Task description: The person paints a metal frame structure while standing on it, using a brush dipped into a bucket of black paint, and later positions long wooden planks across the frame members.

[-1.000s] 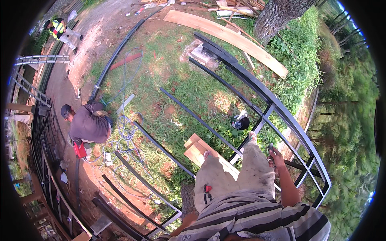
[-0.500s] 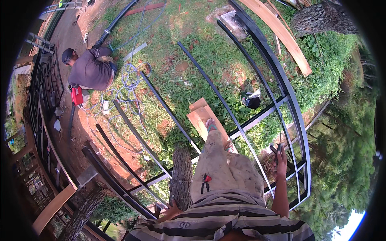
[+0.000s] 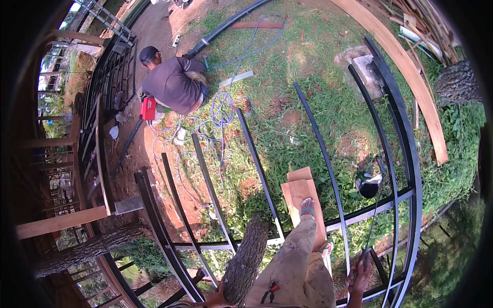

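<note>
My right hand (image 3: 361, 276) is closed around a black welding electrode holder (image 3: 365, 255). A thin dark rod (image 3: 374, 218) runs up from it over the steel frame. At the lower edge my left hand (image 3: 218, 297) rests against a rough tree trunk (image 3: 250, 251), its fingers apart. Under my sandalled feet lie wooden boards (image 3: 303, 185), set across the dark metal frame (image 3: 359, 215) with its long parallel bars. A black rounded object, perhaps a welding mask (image 3: 370, 187), lies near the right-hand bars.
Another person (image 3: 174, 84) crouches at the upper left beside a red machine (image 3: 148, 109). Tangled hoses or cables (image 3: 223, 110) lie on the grass. A long wooden plank (image 3: 411, 66) stretches along the upper right. Bars of the frame stand over grass and soil.
My view has turned and tipped forward, so the scene sits further right and lower. The holder stays in my right hand, and my left hand stays by the trunk.
</note>
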